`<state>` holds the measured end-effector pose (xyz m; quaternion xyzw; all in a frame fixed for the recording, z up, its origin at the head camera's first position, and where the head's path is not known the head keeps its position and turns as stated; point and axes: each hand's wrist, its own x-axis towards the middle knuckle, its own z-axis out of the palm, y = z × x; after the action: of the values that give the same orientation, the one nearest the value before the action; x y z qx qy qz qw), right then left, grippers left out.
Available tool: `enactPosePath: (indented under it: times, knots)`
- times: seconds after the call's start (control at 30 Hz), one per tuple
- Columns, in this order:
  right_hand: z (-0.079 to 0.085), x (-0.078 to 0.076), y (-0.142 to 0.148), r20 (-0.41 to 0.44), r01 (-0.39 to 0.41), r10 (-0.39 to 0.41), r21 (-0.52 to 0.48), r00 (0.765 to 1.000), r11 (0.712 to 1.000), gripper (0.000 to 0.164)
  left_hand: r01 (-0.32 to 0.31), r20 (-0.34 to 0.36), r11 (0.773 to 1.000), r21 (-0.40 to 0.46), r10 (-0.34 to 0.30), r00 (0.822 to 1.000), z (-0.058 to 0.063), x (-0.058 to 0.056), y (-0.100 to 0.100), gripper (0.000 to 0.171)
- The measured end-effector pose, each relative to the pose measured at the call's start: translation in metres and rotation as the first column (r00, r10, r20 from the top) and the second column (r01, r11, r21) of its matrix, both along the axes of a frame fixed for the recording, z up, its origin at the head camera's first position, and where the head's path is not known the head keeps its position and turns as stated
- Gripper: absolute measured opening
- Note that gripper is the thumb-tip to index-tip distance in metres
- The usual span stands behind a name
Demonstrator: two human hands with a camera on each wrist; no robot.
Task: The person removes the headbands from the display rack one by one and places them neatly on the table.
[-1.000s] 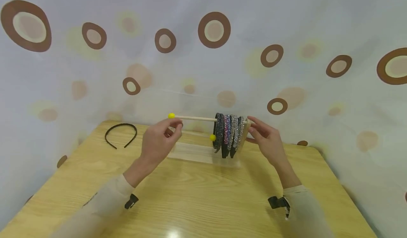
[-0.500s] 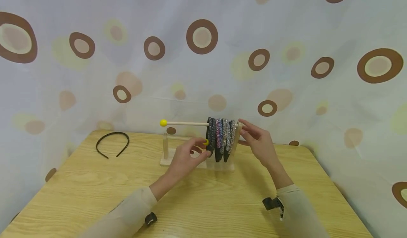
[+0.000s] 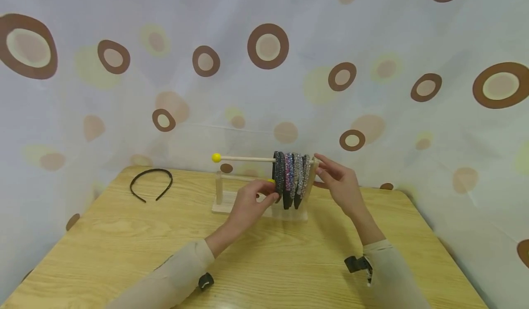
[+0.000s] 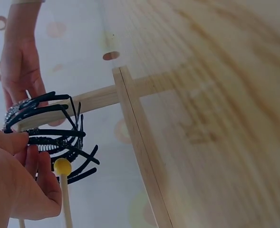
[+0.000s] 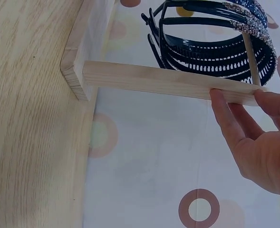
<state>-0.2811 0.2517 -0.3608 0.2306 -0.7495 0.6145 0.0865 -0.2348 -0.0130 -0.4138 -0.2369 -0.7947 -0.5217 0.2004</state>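
Observation:
Several rhinestone headbands (image 3: 289, 171) in black, pink-blue and silver hang from the upper rod (image 3: 248, 159) of a wooden headband stand (image 3: 219, 188), bunched at its right end. My left hand (image 3: 250, 202) pinches the dark leftmost headband (image 3: 279, 166) low on its side, between thumb and fingers, beside the yellow ball (image 4: 62, 166) of the lower rod. At the stand's right end my right hand (image 3: 343, 185) grips the top of the upright post (image 5: 144, 79), thumb on one side and fingers on the other. The headbands' open ends point down towards the base.
A plain thin black headband (image 3: 151, 170) lies on the wooden table (image 3: 264, 258), left of the stand. Another yellow ball (image 3: 216, 158) caps the upper rod's left end. Behind the table hangs a patterned cloth (image 3: 231, 93).
My left hand has moved right and down, from the upper rod's left end to the leftmost headband, and now pinches it. My right hand keeps its grip on the post.

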Motion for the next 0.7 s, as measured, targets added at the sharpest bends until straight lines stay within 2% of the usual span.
enactPosePath:
  times: [0.2, 0.47, 0.7]
  knots:
    - [0.001, 0.002, 0.0, -0.002, 0.003, -0.003, 0.016, 1.0, 1.0, 0.042, -0.018, 0.014, 1.0, -0.006, 0.018, 1.0, 0.003, 0.003, 0.0, 0.019]
    - [0.001, 0.002, 0.0, -0.013, 0.002, -0.002, 0.026, 1.0, 1.0, 0.042, -0.062, -0.026, 0.998, -0.014, 0.062, 0.998, 0.01, 0.006, -0.001, 0.017]
    - [0.002, 0.001, 0.0, -0.009, 0.005, -0.004, 0.03, 1.0, 1.0, 0.042, -0.105, -0.001, 0.994, -0.03, 0.105, 0.994, 0.02, 0.01, -0.005, 0.018]
